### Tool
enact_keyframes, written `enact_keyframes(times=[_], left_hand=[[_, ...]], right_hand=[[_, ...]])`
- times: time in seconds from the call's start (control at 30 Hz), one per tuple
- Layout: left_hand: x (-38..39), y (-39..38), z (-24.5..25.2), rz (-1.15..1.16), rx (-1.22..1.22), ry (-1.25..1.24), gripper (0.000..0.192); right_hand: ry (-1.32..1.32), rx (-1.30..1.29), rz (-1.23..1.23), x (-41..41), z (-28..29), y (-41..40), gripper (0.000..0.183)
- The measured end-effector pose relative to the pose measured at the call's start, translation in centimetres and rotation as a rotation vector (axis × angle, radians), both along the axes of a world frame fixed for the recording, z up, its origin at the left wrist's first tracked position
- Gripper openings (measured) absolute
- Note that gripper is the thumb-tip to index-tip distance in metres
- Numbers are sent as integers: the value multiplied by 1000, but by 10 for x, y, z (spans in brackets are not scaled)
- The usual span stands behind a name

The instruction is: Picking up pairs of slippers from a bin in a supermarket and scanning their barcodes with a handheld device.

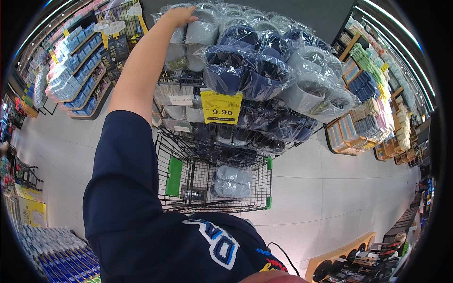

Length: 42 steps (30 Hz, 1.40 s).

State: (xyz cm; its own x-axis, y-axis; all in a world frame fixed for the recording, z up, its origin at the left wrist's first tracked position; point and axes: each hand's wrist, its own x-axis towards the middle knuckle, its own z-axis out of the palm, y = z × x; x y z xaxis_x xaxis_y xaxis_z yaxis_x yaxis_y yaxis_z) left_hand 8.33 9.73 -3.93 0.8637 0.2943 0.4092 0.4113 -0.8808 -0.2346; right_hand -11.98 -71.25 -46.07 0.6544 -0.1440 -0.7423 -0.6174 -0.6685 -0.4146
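Observation:
My left hand (181,16) reaches up to the top of a wire display rack and rests on light grey slippers (201,32) wrapped in clear plastic. Its fingertips point right, and the frame does not settle whether they grip the wrapping. My right hand is out of view. Beside the grey pair sit navy slippers (226,69) in clear bags, with more bagged grey slippers (311,95) at the rack's right end. Below the rack stands a black wire shopping cart (260,184) with green corners. Inside it lie wrapped light grey slippers (231,180) with something dark under their left edge.
A yellow price sign (222,107) hangs on the rack's front. Shelves of blue and white packs (79,70) stand at the left, and folded towels (364,92) fill a stand at the right. Pale tiled floor (300,191) runs right of the cart. Pans (322,270) sit lower right.

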Motion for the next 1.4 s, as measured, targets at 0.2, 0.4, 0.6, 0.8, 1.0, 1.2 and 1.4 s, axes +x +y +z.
enact_keyframes(times=[0.2, 0.4, 0.6, 0.8, 1.0, 1.2, 1.4], left_hand=[[-27, -12, -3, -253, 178, -203, 45], [-72, -58, 23, 10, 94, -64, 41], [-129, -58, 73, 31, 204, -281, 43], [-221, -45, 120, 232, 217, -464, 51], [-395, 43, 65, 203, -264, -440, 49], [-395, -86, -95, 255, -906, -698, 49], [-397, -188, -280, 483, -1118, -537, 46]], right_hand=[[9, -11, 97, -7, -6, -4, 20], [-2, -6, 199, -9, -17, -3, 20], [-67, 12, 328, 25, -33, 16, 21], [-170, 110, 454, 66, -82, 46, 28], [-626, 322, 768, 94, 22, 149, 31], [-471, 741, 944, 76, 124, 244, 43], [-445, 785, 1056, 74, 119, 264, 43]])
